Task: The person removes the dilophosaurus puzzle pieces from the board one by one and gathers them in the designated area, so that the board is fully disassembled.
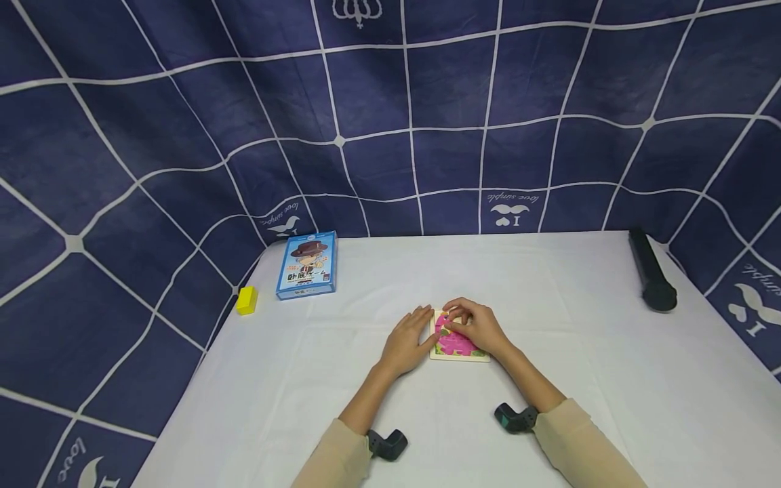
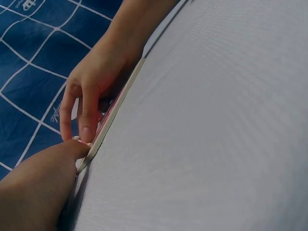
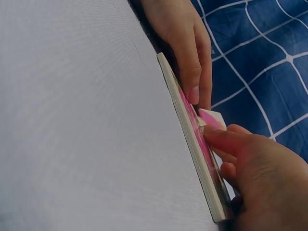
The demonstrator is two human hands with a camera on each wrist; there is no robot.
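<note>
A small jigsaw puzzle in a pale wooden tray (image 1: 459,359) lies on the white table, its picture mostly pink with some green. My left hand (image 1: 405,343) rests along the tray's left side, fingers straight and thumb over the picture. Above the upper part of the puzzle, my right hand (image 1: 483,328) pinches a pink-and-white puzzle piece (image 3: 212,119) between thumb and fingers. That piece stands tilted up from the tray in the right wrist view. My right fingers and palm hide part of the picture.
At the back left lies a blue card-game box (image 1: 308,266), with a yellow block (image 1: 247,300) beside it near the left edge. A black cylindrical object (image 1: 651,271) lies at the back right. Dark blue checked cloth (image 1: 451,159) hangs behind the table.
</note>
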